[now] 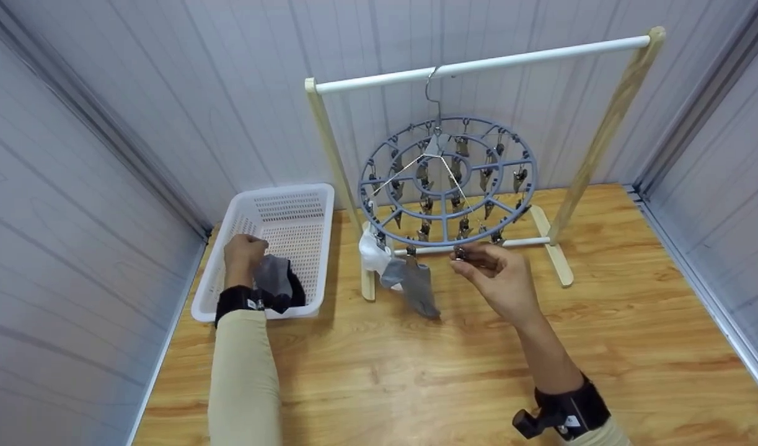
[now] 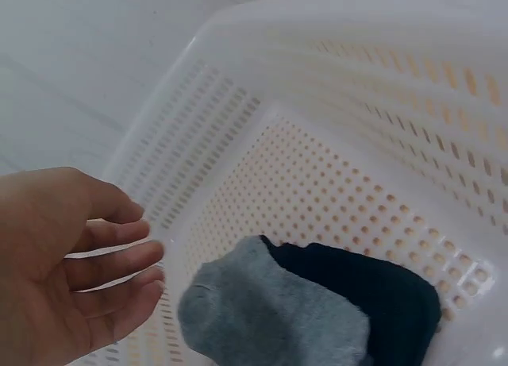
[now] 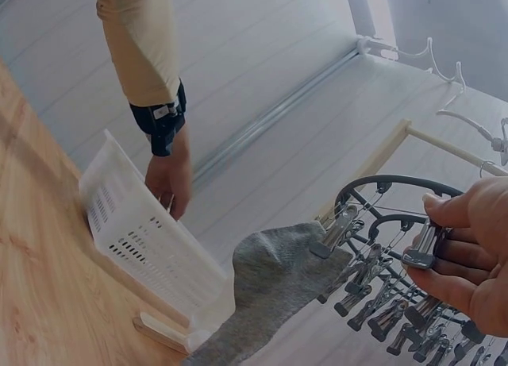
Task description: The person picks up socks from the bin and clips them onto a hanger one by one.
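Note:
My left hand (image 1: 245,253) hovers over the white basket (image 1: 328,248), its fingers loosely bent and holding nothing. Below it in the basket lie a grey sock (image 2: 270,310) and a dark sock (image 2: 381,290). At the front rim of the round blue-grey clip hanger (image 1: 444,241), my right hand (image 1: 506,282) pinches a metal clip (image 3: 423,245) between thumb and fingers. No cloth shows in that clip. Just left of this hand, a grey sock (image 1: 421,288) hangs from another clip. A white sock (image 1: 374,253) hangs farther left on the hanger's rim.
The hanger hooks over the white bar (image 1: 540,57) of a stand with wooden posts (image 1: 608,136). Several bare metal clips dangle from its rings. Pale panelled walls enclose the wood-grain surface (image 1: 416,384) on the left, back and right.

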`<state>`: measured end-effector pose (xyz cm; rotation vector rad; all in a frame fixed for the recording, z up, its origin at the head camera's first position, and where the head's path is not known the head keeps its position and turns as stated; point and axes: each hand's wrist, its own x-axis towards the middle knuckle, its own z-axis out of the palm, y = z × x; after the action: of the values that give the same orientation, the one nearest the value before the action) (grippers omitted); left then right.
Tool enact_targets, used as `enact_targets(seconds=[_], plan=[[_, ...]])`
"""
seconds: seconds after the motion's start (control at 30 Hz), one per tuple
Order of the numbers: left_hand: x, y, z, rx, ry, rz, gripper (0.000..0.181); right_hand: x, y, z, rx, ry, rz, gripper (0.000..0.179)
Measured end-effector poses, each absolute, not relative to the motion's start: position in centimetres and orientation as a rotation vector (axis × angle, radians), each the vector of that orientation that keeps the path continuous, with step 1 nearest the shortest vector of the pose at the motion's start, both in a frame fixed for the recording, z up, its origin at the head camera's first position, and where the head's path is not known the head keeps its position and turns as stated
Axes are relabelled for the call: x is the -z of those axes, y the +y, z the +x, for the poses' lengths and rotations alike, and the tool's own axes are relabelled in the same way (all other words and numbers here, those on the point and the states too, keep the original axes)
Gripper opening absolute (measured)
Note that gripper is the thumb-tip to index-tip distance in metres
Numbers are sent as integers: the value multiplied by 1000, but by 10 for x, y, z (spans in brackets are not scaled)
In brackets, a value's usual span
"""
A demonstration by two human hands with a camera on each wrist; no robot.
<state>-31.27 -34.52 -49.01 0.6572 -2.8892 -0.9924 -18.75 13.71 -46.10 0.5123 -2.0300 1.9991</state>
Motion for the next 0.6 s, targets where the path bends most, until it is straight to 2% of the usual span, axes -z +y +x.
enact_targets(seconds=[0.13, 0.4, 0.6], plan=[[499, -344, -311, 1019, -2842, 745, 23, 461, 137, -188, -1985, -2032, 510, 26], [503, -340, -304, 1034, -2976, 862, 61, 460, 137, -187, -1983, -2030, 498, 26], [504, -340, -301, 1021, -2978, 847, 61, 461, 137, -187, -2006, -2024, 503, 26]])
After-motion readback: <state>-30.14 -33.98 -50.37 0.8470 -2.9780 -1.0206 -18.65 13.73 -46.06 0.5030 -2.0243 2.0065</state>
